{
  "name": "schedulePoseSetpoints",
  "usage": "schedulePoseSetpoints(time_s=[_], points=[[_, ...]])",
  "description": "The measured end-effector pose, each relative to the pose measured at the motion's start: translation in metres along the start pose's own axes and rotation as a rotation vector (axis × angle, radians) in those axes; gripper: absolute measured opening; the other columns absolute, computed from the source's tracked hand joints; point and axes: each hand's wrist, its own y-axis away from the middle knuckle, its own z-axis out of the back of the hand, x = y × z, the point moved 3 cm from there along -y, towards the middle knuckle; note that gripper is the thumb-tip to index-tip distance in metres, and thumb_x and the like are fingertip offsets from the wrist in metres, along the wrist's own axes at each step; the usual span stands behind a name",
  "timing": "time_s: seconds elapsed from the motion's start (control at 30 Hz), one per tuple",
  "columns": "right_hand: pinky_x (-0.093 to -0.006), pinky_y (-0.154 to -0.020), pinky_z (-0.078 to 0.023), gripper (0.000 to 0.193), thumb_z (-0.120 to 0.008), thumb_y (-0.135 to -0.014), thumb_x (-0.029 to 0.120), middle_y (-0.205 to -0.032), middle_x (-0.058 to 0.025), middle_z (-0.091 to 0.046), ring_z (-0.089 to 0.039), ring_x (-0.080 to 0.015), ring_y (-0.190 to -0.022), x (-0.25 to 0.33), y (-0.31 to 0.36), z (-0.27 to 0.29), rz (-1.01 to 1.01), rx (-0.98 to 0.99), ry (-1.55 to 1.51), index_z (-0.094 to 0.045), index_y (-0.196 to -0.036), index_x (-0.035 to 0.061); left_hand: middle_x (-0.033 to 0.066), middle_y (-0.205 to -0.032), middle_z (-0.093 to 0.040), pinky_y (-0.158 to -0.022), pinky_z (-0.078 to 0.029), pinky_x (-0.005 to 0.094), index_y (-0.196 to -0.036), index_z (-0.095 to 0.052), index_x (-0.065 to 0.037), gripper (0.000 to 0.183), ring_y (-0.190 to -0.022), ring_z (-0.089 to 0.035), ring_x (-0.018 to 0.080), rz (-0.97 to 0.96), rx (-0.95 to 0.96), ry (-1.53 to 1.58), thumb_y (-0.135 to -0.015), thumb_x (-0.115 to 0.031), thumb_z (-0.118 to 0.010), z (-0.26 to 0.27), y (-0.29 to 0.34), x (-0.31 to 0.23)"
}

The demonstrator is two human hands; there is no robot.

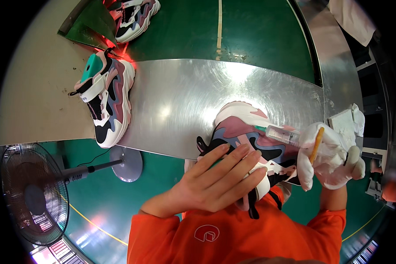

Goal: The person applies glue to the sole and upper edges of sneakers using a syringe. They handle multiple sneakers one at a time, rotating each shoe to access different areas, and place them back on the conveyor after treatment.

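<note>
A sneaker (268, 137) in mauve, blue, black and white lies tilted at the metal table's near edge, close to my body. My bare left hand (211, 182) is laid over its upper, gripping it with the fingers along the strap side. In a white glove, my right hand (332, 154) holds a clear syringe (282, 135) whose greenish tip meets the shoe's side near the pale sole. A thin yellow-orange stick (316, 145) also juts from the gloved fingers. How the fingers wrap the syringe's rear is hidden by the glove.
A matching sneaker (112, 99) with a teal insert stands on the left of the metal table (176, 101). Another sneaker (134, 20) sits on the green belt (259, 35) beside a red-lit green flap (90, 26). A fan (34, 196) stands at lower left; white blocks (345, 123) lie at right.
</note>
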Motion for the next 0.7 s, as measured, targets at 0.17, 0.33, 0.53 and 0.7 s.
schedulePoseSetpoints(time_s=[0.17, 0.33, 0.53, 0.7], points=[[-0.0256, -0.049, -0.045, 0.109, -0.079, -0.054, 0.064, -0.113, -0.0322, -0.053, -0.06, -0.0214, -0.062, 0.003, -0.003, 0.001, -0.057, 0.004, 0.002, -0.045, -0.121, -0.0152, 0.0009, -0.109, -0.068, -0.096, -0.046, 0.0341, -0.103, -0.067, -0.021, 0.018, -0.103, -0.065, 0.0182, 0.017, -0.008, 0.021, -0.086, -0.016, -0.063, 0.0, 0.002, 0.0], [-0.0242, -0.05, -0.045, 0.108, -0.081, -0.054, 0.058, -0.117, -0.0344, -0.05, -0.061, -0.0212, -0.063, 0.008, -0.001, 0.004, -0.151, -0.021, 0.027, -0.044, -0.123, -0.0158, 0.0019, -0.106, -0.069, -0.095, -0.047, 0.0352, -0.101, -0.067, -0.021, 0.016, -0.101, -0.065, 0.0187, 0.027, -0.009, 0.036, -0.086, -0.017, -0.063, -0.003, 0.002, -0.001], [-0.0216, -0.05, -0.043, 0.106, -0.085, -0.053, 0.048, -0.105, -0.0294, -0.057, -0.061, -0.0195, -0.062, 0.016, -0.007, -0.004, -0.297, -0.109, 0.089, -0.042, -0.125, -0.0162, 0.0025, -0.105, -0.07, -0.095, -0.048, 0.0359, -0.097, -0.068, -0.02, 0.014, -0.098, -0.066, 0.0194, 0.041, -0.006, 0.042, -0.084, -0.017, -0.065, -0.004, 0.002, 0.0], [-0.0204, -0.041, -0.043, 0.048, -0.057, -0.09, 0.03, -0.075, -0.0249, -0.06, -0.054, -0.0179, -0.044, 0.018, -0.013, -0.002, -0.106, 0.09, 0.246, -0.047, -0.112, -0.0121, 0.002, -0.102, -0.07, -0.094, -0.049, 0.0353, -0.096, -0.069, -0.02, 0.013, -0.096, -0.066, 0.0192, 0.031, -0.003, 0.028, -0.084, -0.018, -0.065, -0.004, 0.0, -0.002]])
